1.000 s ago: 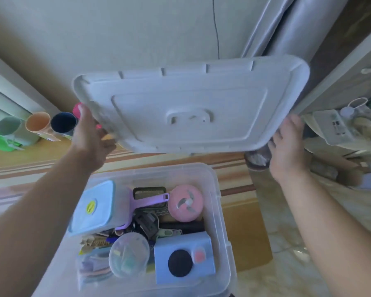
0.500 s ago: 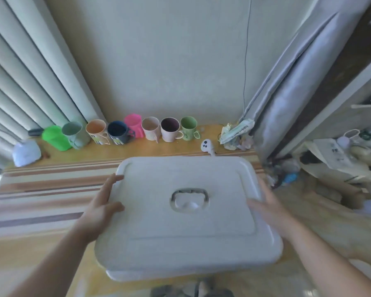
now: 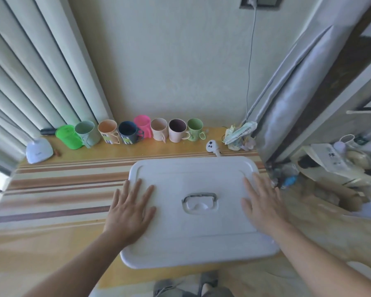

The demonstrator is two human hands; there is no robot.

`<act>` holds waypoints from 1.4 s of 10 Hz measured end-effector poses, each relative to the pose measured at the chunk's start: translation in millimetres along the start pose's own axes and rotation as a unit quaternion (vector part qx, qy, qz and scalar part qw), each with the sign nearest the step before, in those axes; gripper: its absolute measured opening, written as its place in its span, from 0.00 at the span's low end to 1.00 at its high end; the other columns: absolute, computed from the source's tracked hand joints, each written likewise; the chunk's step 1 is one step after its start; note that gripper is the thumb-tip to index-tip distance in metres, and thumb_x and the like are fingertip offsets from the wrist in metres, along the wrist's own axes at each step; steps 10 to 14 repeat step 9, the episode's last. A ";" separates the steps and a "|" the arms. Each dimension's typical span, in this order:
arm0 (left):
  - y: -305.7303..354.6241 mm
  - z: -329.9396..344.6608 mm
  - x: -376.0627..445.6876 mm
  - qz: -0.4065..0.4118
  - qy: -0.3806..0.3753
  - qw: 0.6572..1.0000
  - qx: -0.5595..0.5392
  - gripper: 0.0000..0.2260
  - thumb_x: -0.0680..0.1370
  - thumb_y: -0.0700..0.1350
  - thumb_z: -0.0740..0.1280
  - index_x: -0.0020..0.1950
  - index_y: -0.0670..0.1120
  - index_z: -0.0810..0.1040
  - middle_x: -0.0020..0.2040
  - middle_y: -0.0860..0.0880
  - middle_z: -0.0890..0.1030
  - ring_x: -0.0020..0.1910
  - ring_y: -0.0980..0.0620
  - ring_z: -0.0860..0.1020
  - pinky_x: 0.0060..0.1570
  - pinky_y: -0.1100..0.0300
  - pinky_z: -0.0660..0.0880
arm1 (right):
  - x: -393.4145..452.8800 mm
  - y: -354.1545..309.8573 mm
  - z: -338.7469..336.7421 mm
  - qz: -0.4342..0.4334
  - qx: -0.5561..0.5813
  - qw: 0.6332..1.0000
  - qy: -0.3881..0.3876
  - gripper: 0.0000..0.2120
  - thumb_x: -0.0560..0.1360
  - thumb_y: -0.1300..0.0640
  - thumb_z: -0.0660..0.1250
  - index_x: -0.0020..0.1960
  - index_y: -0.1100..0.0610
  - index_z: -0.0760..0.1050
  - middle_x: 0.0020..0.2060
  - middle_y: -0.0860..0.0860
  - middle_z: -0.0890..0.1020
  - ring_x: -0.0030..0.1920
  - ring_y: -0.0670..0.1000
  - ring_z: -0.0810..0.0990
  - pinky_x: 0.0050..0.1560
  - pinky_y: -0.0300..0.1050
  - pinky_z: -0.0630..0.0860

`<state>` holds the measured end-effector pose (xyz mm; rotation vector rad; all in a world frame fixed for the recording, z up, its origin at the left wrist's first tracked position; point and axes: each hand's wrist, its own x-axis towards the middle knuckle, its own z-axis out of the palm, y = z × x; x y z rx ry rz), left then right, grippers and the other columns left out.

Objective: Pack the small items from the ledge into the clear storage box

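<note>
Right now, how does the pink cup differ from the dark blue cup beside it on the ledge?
The pink cup is bright and sits further back, nearer the wall; the dark blue cup is dark, sits in front, partly covers it and carries a printed label. Both stand upright, mouths open, in the same row.

White lid [image 3: 193, 236], brown-striped ledge [image 3: 58, 189]

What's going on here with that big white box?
A person is pressing the white lid down onto a storage box, left hand and right hand flat on either side of its handle. The box underneath is hidden by the lid. A row of coloured mugs stands on the wooden ledge behind, not packed.
</note>
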<state>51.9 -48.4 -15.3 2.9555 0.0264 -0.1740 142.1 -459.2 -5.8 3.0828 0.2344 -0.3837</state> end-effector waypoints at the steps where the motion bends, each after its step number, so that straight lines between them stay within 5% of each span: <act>1: 11.6 -7.3 -0.4 -0.011 -0.039 0.998 0.040 0.45 0.70 0.81 0.36 0.82 0.59 0.41 0.83 0.47 0.39 0.80 0.41 0.33 0.77 0.42 0.33 | -8.6 -8.7 0.4 -0.036 -0.018 0.998 -0.038 0.38 0.75 0.30 0.36 0.84 0.38 0.41 0.85 0.46 0.37 0.83 0.59 0.33 0.82 0.64 0.46; 3: 45.0 -30.3 1.6 -0.029 -0.094 0.989 0.113 0.49 0.71 0.79 0.43 0.83 0.50 0.43 0.82 0.39 0.35 0.77 0.36 0.28 0.75 0.37 0.31 | -12.7 -32.4 -14.5 0.004 -0.003 0.998 -0.064 0.36 0.79 0.31 0.41 0.84 0.39 0.40 0.84 0.47 0.33 0.83 0.60 0.32 0.81 0.67 0.41; 4: 76.2 -36.9 -7.3 0.044 -0.068 0.994 0.075 0.45 0.73 0.75 0.48 0.84 0.53 0.48 0.82 0.44 0.36 0.79 0.39 0.30 0.75 0.36 0.34 | -23.3 -68.7 -17.6 -0.049 0.064 0.995 -0.059 0.38 0.77 0.29 0.45 0.84 0.41 0.45 0.83 0.43 0.32 0.84 0.57 0.35 0.81 0.65 0.43; 5: 94.9 -19.4 -24.4 0.051 -0.109 0.993 0.018 0.46 0.69 0.79 0.55 0.81 0.55 0.61 0.82 0.44 0.58 0.80 0.36 0.55 0.72 0.32 0.50 | -42.7 -98.9 -1.2 -0.065 0.112 0.989 -0.073 0.47 0.74 0.26 0.47 0.84 0.45 0.34 0.83 0.42 0.33 0.84 0.55 0.34 0.81 0.62 0.38; 6: 91.5 5.7 -31.1 0.038 -0.102 0.994 0.006 0.49 0.64 0.81 0.59 0.77 0.52 0.70 0.77 0.45 0.70 0.75 0.37 0.67 0.66 0.29 0.58 | -51.4 -107.2 10.1 -0.049 0.079 0.994 -0.059 0.48 0.77 0.28 0.50 0.78 0.47 0.21 0.81 0.44 0.29 0.84 0.56 0.33 0.81 0.62 0.35; 7: 78.4 18.0 -26.0 0.049 -0.073 0.996 0.007 0.48 0.65 0.82 0.57 0.76 0.53 0.72 0.76 0.47 0.71 0.75 0.38 0.68 0.69 0.31 0.55 | -47.4 -108.5 -2.4 -0.043 0.096 0.991 -0.087 0.49 0.77 0.28 0.52 0.81 0.47 0.24 0.83 0.44 0.31 0.83 0.56 0.32 0.81 0.63 0.36; 8: 82.2 -8.1 -25.3 0.057 -0.121 0.991 -0.002 0.44 0.65 0.80 0.58 0.75 0.58 0.72 0.75 0.50 0.73 0.75 0.42 0.67 0.76 0.41 0.42 | -39.1 -105.8 -33.0 -0.064 0.119 0.980 -0.145 0.50 0.77 0.32 0.60 0.83 0.45 0.30 0.85 0.45 0.40 0.85 0.55 0.41 0.82 0.61 0.48; 9: 70.8 -60.2 -25.7 0.059 -0.136 0.988 -0.038 0.36 0.71 0.73 0.57 0.78 0.62 0.65 0.82 0.54 0.57 0.81 0.48 0.54 0.78 0.49 0.47 | -30.0 -96.3 -109.3 -0.117 0.183 0.973 -0.083 0.48 0.78 0.41 0.66 0.82 0.35 0.34 0.84 0.42 0.55 0.77 0.48 0.68 0.72 0.51 0.69; 14: 70.8 -60.2 -25.7 0.059 -0.136 0.988 -0.038 0.36 0.71 0.73 0.57 0.78 0.62 0.65 0.82 0.54 0.57 0.81 0.48 0.54 0.78 0.49 0.47 | -30.0 -96.3 -109.3 -0.117 0.183 0.973 -0.083 0.48 0.78 0.41 0.66 0.82 0.35 0.34 0.84 0.42 0.55 0.77 0.48 0.68 0.72 0.51 0.69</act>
